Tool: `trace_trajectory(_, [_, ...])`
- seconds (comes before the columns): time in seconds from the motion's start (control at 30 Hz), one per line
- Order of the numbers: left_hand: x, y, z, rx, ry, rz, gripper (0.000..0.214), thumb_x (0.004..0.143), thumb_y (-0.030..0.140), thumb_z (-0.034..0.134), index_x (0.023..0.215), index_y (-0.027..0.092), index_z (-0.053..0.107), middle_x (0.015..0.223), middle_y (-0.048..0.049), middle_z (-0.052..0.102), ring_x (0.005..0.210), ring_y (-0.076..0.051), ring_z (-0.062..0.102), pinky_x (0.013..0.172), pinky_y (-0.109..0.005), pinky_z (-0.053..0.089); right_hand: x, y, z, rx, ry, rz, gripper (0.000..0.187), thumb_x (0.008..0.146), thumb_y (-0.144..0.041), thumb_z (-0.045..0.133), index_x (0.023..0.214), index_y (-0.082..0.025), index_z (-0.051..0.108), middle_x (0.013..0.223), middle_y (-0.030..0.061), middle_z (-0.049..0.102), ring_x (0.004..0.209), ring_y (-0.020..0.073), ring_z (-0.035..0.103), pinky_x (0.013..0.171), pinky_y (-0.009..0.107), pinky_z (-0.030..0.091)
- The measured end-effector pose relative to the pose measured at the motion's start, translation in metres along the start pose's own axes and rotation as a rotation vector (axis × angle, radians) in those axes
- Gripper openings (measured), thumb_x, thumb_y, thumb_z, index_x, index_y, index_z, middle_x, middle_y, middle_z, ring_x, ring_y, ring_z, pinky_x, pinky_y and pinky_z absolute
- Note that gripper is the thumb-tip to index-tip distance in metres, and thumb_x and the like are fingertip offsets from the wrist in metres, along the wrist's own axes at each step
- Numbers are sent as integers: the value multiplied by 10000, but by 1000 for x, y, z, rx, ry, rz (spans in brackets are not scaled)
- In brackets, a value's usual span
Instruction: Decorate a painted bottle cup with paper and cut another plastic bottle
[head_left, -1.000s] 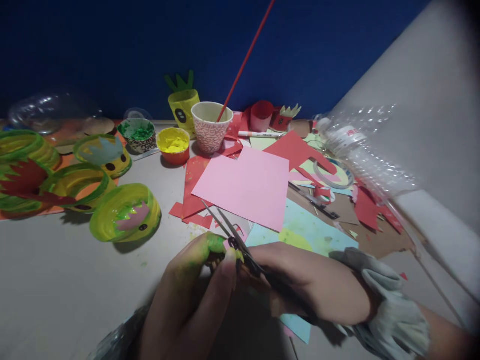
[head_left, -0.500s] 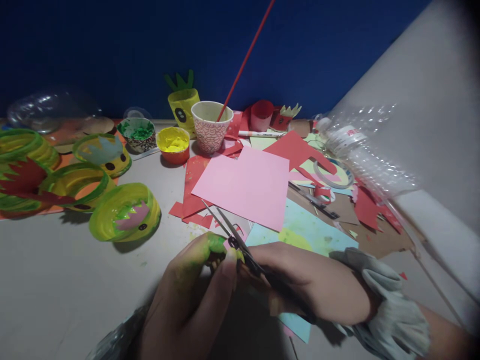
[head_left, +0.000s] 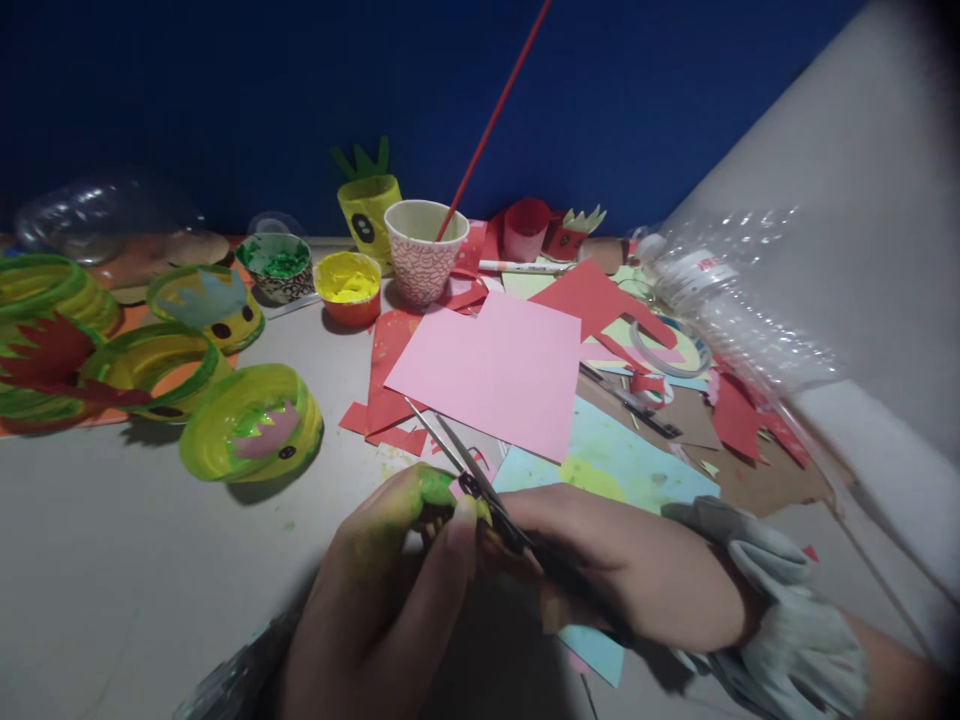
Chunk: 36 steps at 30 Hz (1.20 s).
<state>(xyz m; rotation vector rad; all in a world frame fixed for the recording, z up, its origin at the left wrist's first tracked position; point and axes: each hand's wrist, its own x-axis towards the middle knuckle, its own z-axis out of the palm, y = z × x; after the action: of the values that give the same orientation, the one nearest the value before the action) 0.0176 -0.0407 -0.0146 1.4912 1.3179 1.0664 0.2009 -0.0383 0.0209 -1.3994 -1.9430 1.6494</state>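
My left hand, its fingers smeared with green paint, pinches a small pink paper piece that bears a black-and-white eye mark. My right hand is closed round a pair of scissors with dark handles. The slightly parted blades point up and left, and the paper piece sits against them. Beyond the blade tips lies a sheet of pink paper. Below my right hand, a paint-spotted light blue sheet is partly covered.
Painted yellow-green rings with paper crowns stand at left. Behind are a yellow paint cup, a green paint cup and a patterned paper cup holding a red stick. A clear plastic bottle and red scraps lie at right.
Both hands, the scissors and the paper piece keep nearly the same pose. The whole view has shifted very slightly.
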Motion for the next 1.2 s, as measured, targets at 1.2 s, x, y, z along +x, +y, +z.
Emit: trace_trajectory(1.2, [6, 2, -5, -24, -127, 75, 172, 803, 213, 604, 933, 324, 617, 864, 67, 686, 765, -114, 626, 710, -209, 501, 4, 6, -6, -16, -4, -37, 115, 850, -140, 457, 737, -159, 465, 696, -18, 441, 634, 103, 395, 573, 204, 375])
